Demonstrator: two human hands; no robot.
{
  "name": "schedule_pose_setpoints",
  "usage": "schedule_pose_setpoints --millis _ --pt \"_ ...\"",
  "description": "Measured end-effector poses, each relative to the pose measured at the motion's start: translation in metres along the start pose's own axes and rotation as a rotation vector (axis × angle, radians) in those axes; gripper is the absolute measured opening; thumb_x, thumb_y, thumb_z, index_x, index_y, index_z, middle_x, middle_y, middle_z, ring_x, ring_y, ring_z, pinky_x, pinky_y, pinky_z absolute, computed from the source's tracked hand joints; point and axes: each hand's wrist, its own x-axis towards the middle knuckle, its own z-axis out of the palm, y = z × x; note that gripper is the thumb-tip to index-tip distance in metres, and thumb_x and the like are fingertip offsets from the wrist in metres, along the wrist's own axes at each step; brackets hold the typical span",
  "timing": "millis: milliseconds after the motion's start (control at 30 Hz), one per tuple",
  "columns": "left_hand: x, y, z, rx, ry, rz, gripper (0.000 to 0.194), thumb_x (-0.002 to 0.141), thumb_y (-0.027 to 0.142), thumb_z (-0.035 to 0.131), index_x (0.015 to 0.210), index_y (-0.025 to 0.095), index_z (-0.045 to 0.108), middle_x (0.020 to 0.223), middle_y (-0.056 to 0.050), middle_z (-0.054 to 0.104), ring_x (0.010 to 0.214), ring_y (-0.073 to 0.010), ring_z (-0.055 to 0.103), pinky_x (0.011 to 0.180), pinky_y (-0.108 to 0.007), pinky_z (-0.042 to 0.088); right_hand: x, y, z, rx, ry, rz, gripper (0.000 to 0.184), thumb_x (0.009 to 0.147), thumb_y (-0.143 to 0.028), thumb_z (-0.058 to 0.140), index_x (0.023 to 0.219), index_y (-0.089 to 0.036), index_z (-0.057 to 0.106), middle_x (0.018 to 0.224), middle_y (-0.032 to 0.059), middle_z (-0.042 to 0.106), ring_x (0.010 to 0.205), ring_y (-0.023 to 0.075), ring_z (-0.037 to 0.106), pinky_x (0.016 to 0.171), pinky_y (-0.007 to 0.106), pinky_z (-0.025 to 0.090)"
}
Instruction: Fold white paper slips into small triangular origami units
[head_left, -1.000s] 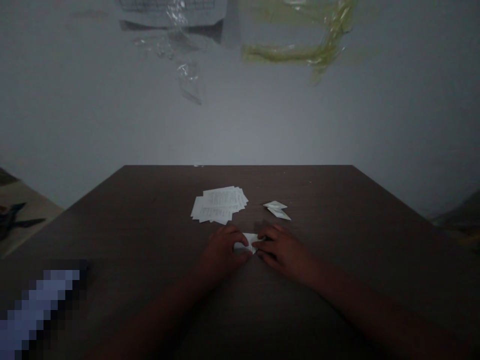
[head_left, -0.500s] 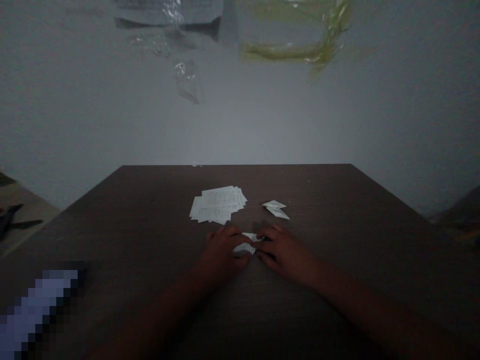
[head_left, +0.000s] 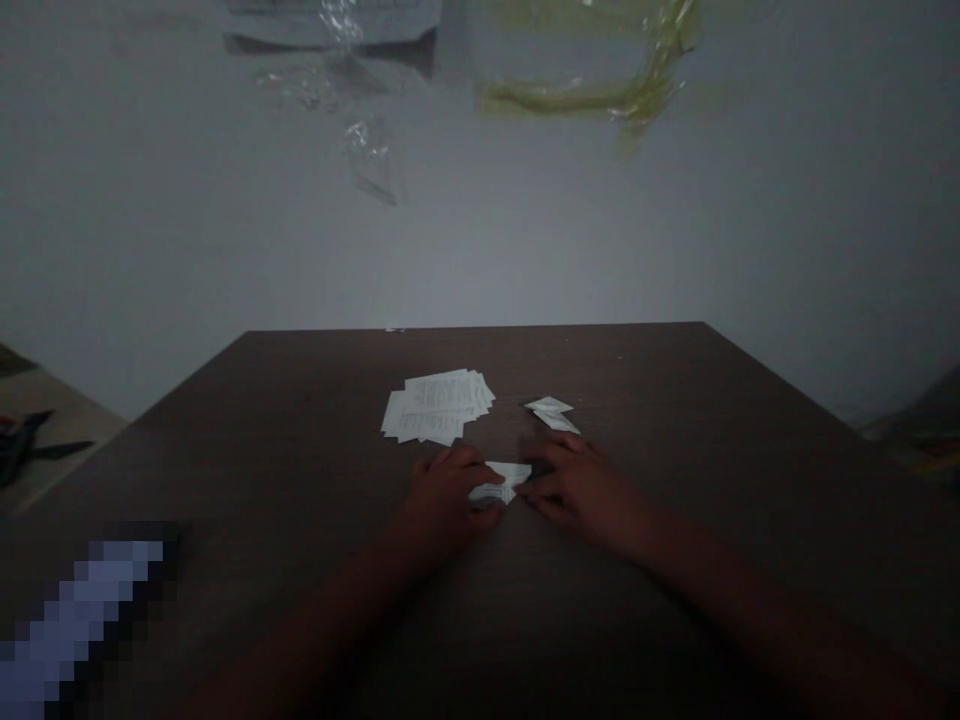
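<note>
A small white printed paper slip (head_left: pixel 501 481) lies partly folded on the dark wooden table (head_left: pixel 675 420). My left hand (head_left: pixel 445 498) pinches its left end and my right hand (head_left: pixel 581 487) pinches its right end. Just beyond the hands sits a loose stack of printed paper slips (head_left: pixel 437 406). Two folded paper pieces (head_left: pixel 553 413) lie to the right of that stack, close to my right hand's fingers.
A grey wall (head_left: pixel 480 250) rises behind the table's far edge, with clear and yellowish plastic sheets (head_left: pixel 585 70) taped high on it. A blurred-out patch (head_left: pixel 75 620) covers the lower left. Another surface with a dark object (head_left: pixel 22 440) shows at the far left.
My right hand has shifted slightly right and away, and the slip between my hands now shows more of its surface. The stack and folded pieces stay put.
</note>
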Motion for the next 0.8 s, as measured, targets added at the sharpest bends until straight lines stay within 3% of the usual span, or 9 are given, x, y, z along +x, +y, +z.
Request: schedule_pose_setpoints --millis 200,300,367,467,667,800 --pt "-0.005 0.004 0.001 -0.005 0.065 0.068 0.029 0.101 0.023 0.08 0.129 0.028 0.088 0.137 -0.01 0.082 0.135 -0.0397 0.072 0.118 -0.061 0.052 0.001 0.014 -0.003 -0.064 0.033 0.054 0.018 0.11 -0.028 0.075 0.11 -0.027 0.094 0.138 0.016 0.081 0.13 0.0438 0.07 0.103 0.062 0.061" --pt "-0.007 0.006 0.006 0.057 0.135 0.105 0.02 0.101 0.026 0.082 0.12 0.027 0.088 0.132 -0.012 0.081 0.128 -0.0388 0.072 0.115 -0.059 0.054 0.002 0.009 0.008 -0.033 0.154 -0.02 0.021 0.112 -0.022 0.069 0.116 -0.024 0.09 0.127 0.0153 0.083 0.124 0.0377 0.073 0.106 0.058 0.061" --pt "-0.007 0.005 0.009 0.074 0.153 0.124 0.017 0.102 0.027 0.081 0.118 0.026 0.087 0.132 -0.012 0.08 0.128 -0.0382 0.072 0.115 -0.058 0.055 0.004 0.003 0.016 0.027 0.159 -0.143 0.027 0.109 -0.015 0.068 0.127 -0.022 0.087 0.129 0.0148 0.083 0.124 0.0352 0.074 0.11 0.057 0.06" --pt "-0.007 0.001 0.006 0.009 0.102 0.175 0.024 0.1 0.022 0.081 0.123 0.024 0.084 0.139 -0.012 0.079 0.132 -0.0361 0.072 0.119 -0.053 0.057 0.005 -0.003 0.022 0.115 0.113 -0.255 0.032 0.105 -0.008 0.07 0.131 -0.021 0.084 0.129 0.0134 0.084 0.121 0.0315 0.076 0.11 0.05 0.062" --pt "-0.012 -0.014 -0.013 -0.076 -0.049 0.285 0.041 0.094 0.008 0.079 0.132 0.024 0.083 0.145 -0.009 0.078 0.138 -0.0309 0.071 0.123 -0.043 0.055 0.004 0.001 0.018 0.151 0.072 -0.276 0.027 0.105 -0.006 0.068 0.12 -0.02 0.086 0.123 0.0109 0.084 0.117 0.0276 0.078 0.113 0.046 0.061" --pt "-0.01 -0.018 -0.017 -0.092 -0.06 0.298 0.042 0.096 0.004 0.074 0.131 0.025 0.084 0.144 -0.007 0.079 0.137 -0.0297 0.072 0.123 -0.043 0.054 0.002 0.0 0.017 0.16 0.068 -0.308 0.029 0.104 -0.005 0.069 0.12 -0.022 0.088 0.122 0.0104 0.085 0.116 0.0276 0.078 0.112 0.046 0.062"
